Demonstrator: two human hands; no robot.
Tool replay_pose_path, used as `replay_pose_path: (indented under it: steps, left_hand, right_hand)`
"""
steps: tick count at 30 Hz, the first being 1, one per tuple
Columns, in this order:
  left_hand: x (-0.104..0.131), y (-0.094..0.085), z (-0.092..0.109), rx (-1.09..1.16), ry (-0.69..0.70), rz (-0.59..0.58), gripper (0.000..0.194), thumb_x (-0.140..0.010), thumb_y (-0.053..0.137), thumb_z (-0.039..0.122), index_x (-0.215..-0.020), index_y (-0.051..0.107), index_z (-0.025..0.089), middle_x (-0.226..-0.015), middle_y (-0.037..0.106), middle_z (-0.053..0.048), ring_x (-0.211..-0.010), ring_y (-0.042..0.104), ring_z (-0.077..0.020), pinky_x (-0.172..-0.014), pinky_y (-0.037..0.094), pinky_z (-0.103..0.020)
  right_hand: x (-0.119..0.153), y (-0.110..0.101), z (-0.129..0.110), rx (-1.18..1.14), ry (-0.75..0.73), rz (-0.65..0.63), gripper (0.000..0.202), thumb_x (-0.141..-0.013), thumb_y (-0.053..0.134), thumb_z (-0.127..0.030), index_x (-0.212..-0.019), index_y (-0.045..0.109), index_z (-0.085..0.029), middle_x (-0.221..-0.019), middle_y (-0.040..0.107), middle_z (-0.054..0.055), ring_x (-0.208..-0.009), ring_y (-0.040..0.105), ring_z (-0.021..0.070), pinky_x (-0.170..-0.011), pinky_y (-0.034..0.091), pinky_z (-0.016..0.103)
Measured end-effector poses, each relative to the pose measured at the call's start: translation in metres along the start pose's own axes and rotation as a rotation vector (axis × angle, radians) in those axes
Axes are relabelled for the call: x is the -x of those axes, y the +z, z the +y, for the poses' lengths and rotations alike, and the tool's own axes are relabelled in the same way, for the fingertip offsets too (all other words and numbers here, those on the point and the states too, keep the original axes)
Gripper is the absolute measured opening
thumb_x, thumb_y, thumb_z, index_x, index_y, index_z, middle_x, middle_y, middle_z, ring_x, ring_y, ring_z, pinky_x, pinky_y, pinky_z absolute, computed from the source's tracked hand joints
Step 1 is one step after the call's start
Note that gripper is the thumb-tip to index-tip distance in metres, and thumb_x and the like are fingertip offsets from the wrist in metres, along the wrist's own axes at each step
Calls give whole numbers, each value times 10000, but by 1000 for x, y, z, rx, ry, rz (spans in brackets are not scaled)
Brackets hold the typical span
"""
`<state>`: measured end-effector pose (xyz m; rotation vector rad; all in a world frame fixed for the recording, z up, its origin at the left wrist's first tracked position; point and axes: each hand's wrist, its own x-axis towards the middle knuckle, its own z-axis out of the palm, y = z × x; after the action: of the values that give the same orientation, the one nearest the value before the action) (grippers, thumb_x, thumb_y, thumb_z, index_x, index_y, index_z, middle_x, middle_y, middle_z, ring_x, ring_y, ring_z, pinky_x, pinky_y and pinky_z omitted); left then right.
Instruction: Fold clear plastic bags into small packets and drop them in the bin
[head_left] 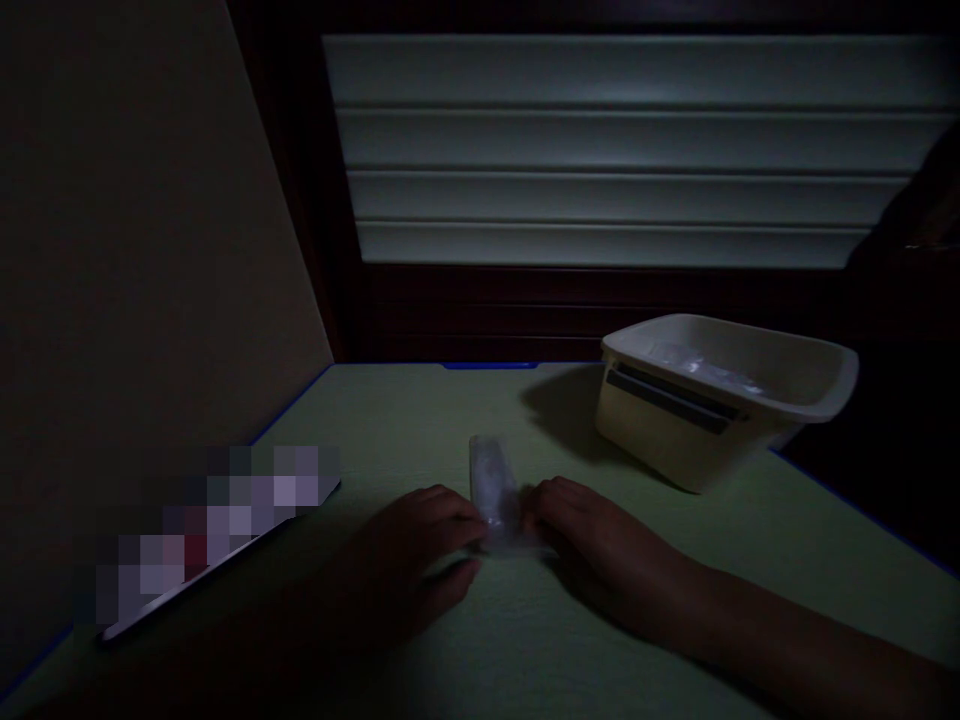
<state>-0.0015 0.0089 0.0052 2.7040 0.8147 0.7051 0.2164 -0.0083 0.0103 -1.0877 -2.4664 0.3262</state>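
A small clear packet (pixel 496 495), judged light, limp and slippery, is pinched at its near end between left hand (pixel 420 550) and right hand (pixel 592 545), mid-table, near the front edge.

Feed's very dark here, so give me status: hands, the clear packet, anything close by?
Left hand and right hand both pinching the small clear packet on the green mat. White tub behind right hand, apart. Flat device lies left.
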Motion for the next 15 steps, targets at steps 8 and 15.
replay_pose_path:
  steps: [8, 15]
  left_hand:
    - [-4, 0, -4, -45, -7, 4, 111, -760, 573, 80, -800, 637, 162, -829, 577, -16, -789, 521, -152, -693, 394, -267]
    - [-6, 6, -6, -14, -47, 71, 138, -799, 553, 151, -686, 631, 149, -712, 548, -9, -697, 496, -137, -625, 369, -252]
  right_hand:
    - [3, -2, -9, -152, 53, 5, 218, -717, 528, -68, -920, 538, -148, -846, 571, 61, -791, 502, 185, -717, 395, 306]
    - [-3, 3, -12, -221, 186, 31, 182, -862, 444, -220, -715, 535, -164, -694, 567, 28, -651, 514, 144, -599, 369, 251]
